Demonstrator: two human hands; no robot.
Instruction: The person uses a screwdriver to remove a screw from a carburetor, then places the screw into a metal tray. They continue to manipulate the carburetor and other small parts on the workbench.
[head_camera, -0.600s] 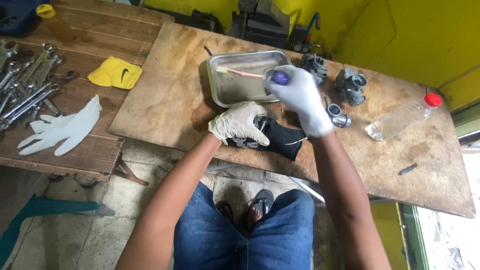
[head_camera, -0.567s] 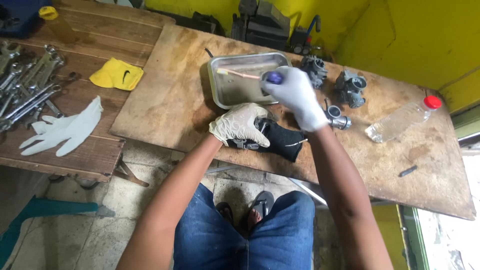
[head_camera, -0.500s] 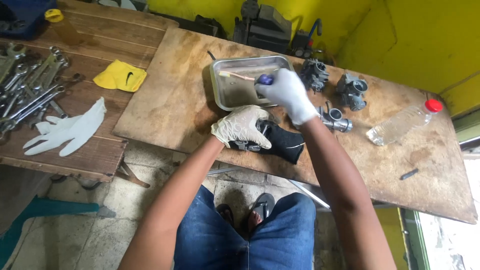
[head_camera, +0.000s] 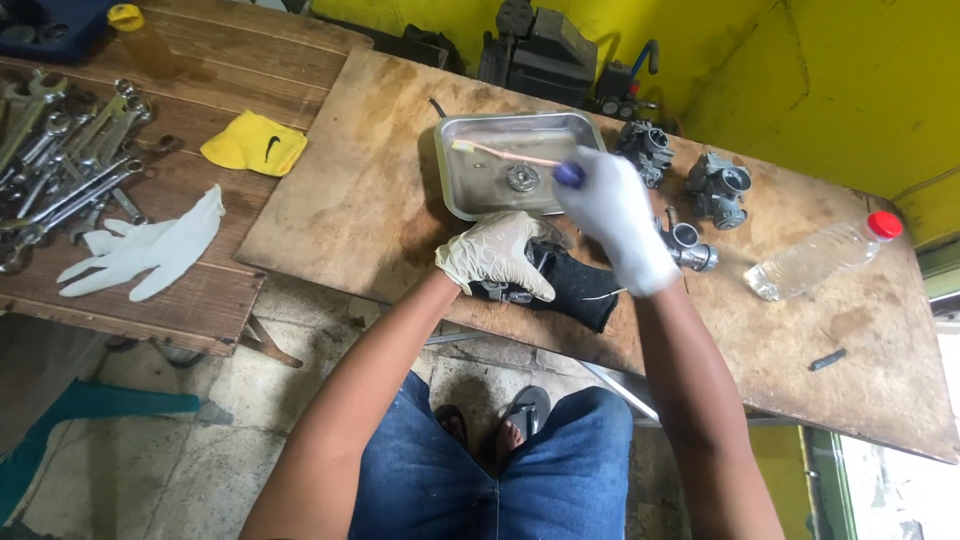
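My left hand (head_camera: 498, 253), in a dirty white glove, presses down on a metal part lying on a black cloth (head_camera: 585, 287) at the near edge of the plywood table (head_camera: 360, 190). My right hand (head_camera: 618, 217), in a clean white glove, is raised over the edge of a metal tray (head_camera: 470, 135) and grips a tool with a blue handle (head_camera: 570, 174). Inside the tray lie a toothbrush (head_camera: 505, 154) and a small round metal piece (head_camera: 522, 178).
Carburetor parts (head_camera: 716, 186) sit right of the tray. A clear plastic bottle with a red cap (head_camera: 822, 256) lies at the right. On the left bench are wrenches (head_camera: 60, 160), a yellow cloth (head_camera: 254, 143) and a white glove (head_camera: 145, 248).
My right hand has moved a little toward the tray with the blue-handled tool. My left hand stays on the part on the cloth.
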